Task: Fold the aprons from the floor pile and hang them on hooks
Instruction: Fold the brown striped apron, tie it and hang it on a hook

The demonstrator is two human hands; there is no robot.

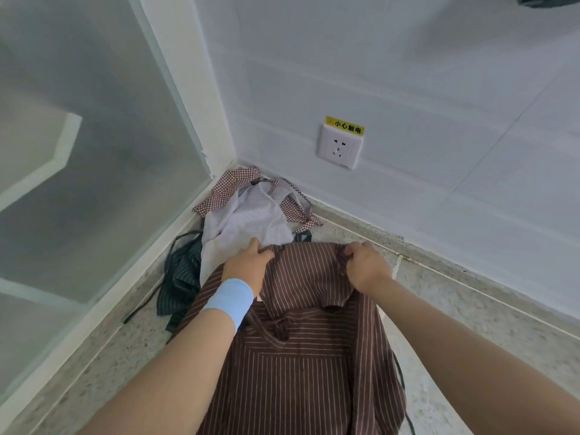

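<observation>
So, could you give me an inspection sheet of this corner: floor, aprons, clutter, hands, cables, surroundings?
Surface: speckled stone floor.
Job's things: brown striped apron held up; white apron with checked trim and dark striped apron heaped in the corner.
Clutter: nothing seen.
Hands: left hand and right hand each grip the brown striped apron's top edge.
Cables: nothing seen.
Surroundings: white wall, wall socket under a yellow warning label, frosted glass panel.

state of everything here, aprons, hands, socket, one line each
brown striped apron, held by its top edge, spread open, not folded
left hand, pinches that top edge
right hand, grips that top edge
checked apron, crumpled on the floor in the corner
dark striped apron, crumpled on the floor beside it
wall socket, nothing plugged in
</observation>
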